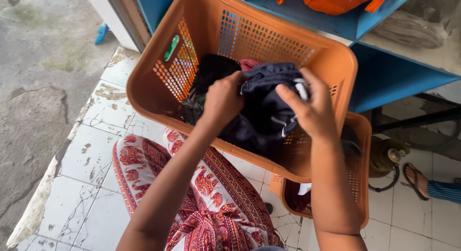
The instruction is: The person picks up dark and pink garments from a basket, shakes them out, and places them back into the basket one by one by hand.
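My left hand (222, 101) and my right hand (311, 108) both grip a dark navy garment (267, 107) with white drawstrings, held up over the near side of a large orange plastic laundry basket (230, 32). The basket is tilted toward me. Inside it lie more clothes: a black piece (211, 71) and a bit of maroon cloth (248, 64) behind the navy garment. My legs, in red patterned trousers (201, 193), are below the basket.
A second, smaller orange basket (357, 183) stands under the first, with dark cloth inside. Blue shelving (384, 73) rises behind on the right. Another person's sandalled foot (418, 179) rests on the tiles at right. Cracked white tiles (91, 164) end at a concrete ground on the left.
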